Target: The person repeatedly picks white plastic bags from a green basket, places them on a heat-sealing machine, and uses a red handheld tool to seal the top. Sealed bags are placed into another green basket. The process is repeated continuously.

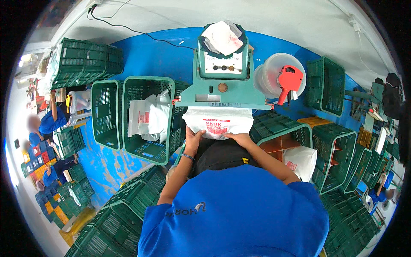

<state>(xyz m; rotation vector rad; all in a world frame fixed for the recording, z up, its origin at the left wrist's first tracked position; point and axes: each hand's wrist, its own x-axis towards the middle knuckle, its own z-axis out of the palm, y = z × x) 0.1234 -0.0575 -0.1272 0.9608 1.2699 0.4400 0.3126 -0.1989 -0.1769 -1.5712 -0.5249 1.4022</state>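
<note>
A white plastic bag with red print (217,121) is held up against the long jaw of a green bag-sealing machine (220,93). My left hand (194,140) is closed on the bag's lower left corner, thumb on its face. On the lower right edge, my right hand (239,138) pinches the same bag. The bag's top edge goes in under the machine's jaw and is hidden there. Directly left of the machine stands a green crate (147,150) with several white bags (155,115) lying in it.
A red tape dispenser (290,82) rests against a clear round tub (267,75) right of the machine. Another white bag (302,160) sits by a green crate (280,124) at my right. Stacked crates (120,222) stand at lower left. Other people (52,122) are at far left and far right.
</note>
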